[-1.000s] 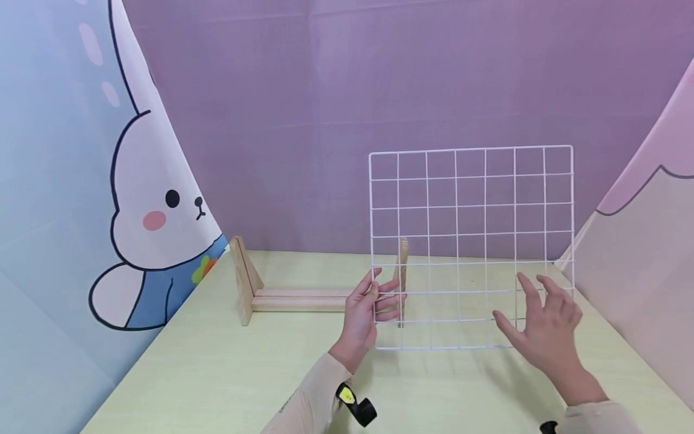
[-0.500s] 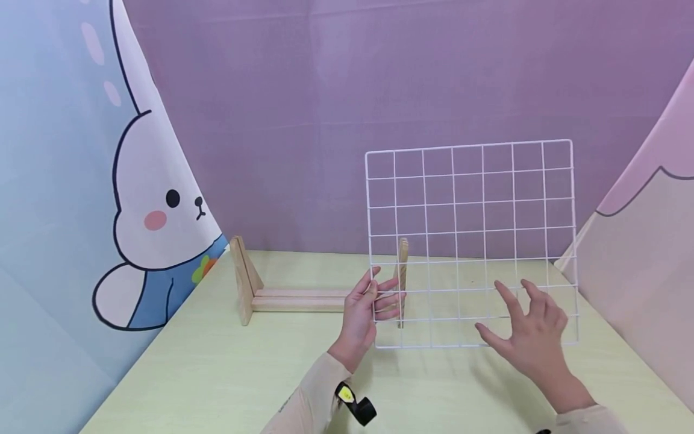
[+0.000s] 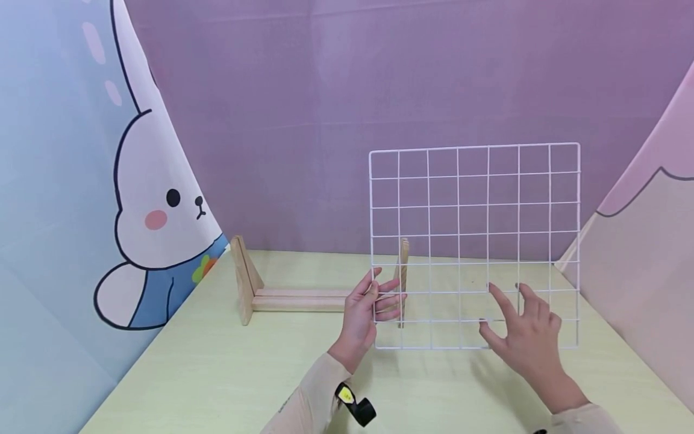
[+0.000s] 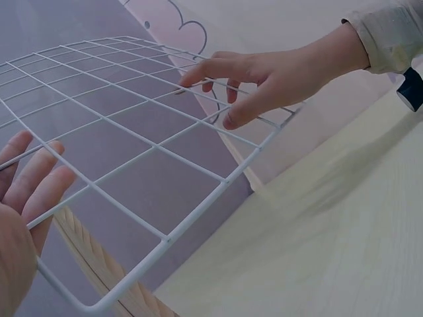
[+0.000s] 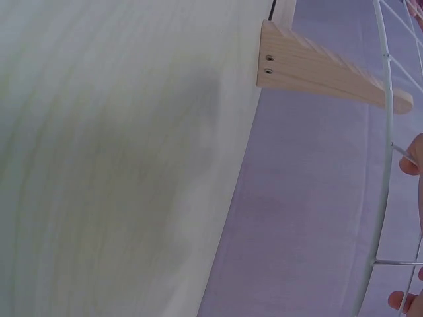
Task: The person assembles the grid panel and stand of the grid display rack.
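A white wire grid panel (image 3: 458, 234) stands raised above the table, facing me. My left hand (image 3: 360, 316) grips its left side low down, thumb in front and fingers behind the wires. The right hand (image 3: 528, 343) is at the panel's lower right with fingers spread and bent, fingertips right at the wires. In the left wrist view the right hand (image 4: 271, 76) reaches over the mesh, its thumb near the bottom edge wire. Behind the panel is a wooden stand (image 3: 300, 304) with two upright ends; the panel and left hand overlap its right end.
The pale wood-grain table (image 3: 228, 374) spreads below both hands. A purple cloth (image 3: 282, 120) hangs at its back edge, with printed cloths at left and right. In the right wrist view, the stand's tapered end (image 5: 317, 66) shows two screws.
My right hand has moved left and slightly down along the panel. The panel tilted up at its right side, then levelled again. The left hand keeps its grip.
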Motion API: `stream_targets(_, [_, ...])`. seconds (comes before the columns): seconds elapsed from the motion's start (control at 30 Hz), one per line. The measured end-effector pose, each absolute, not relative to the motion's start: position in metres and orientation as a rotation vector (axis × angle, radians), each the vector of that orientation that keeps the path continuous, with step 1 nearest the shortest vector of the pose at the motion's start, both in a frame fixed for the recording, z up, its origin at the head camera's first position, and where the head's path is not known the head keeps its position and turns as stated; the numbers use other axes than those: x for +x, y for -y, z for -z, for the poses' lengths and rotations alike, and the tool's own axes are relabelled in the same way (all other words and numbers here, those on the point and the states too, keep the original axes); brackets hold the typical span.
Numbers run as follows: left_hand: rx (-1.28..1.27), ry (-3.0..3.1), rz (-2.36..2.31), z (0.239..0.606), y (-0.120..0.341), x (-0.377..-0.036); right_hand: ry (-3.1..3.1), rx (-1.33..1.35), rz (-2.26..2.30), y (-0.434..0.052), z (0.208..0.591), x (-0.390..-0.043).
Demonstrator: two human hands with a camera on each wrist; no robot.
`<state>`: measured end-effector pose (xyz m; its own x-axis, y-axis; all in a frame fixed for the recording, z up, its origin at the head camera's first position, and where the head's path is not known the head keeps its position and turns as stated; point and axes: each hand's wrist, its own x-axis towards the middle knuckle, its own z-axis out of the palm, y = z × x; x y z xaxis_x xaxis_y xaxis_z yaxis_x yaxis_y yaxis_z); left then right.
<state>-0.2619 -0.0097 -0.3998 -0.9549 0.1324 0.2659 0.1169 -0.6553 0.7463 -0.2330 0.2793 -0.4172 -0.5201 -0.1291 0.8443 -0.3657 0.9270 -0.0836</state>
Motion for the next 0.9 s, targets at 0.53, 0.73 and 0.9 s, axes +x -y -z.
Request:
stream_targets(0.53, [0.429, -1.352, -2.778, 0.405, 0.01, -0.262, 2.086, 0.351, -0.266, -0.28, 0.418, -0.232])
stream_targets(0.73, [0.435, -1.358, -2.737, 0.41, 0.014, -0.263, 2.104, 0.368, -0.303, -0.281, 0.42, -0.234])
stream_targets(0.9, [0.449, -1.398, -2.683, 0.415, 0.018, -0.264, 2.109, 0.375, -0.311, -0.281, 0.422, -0.234])
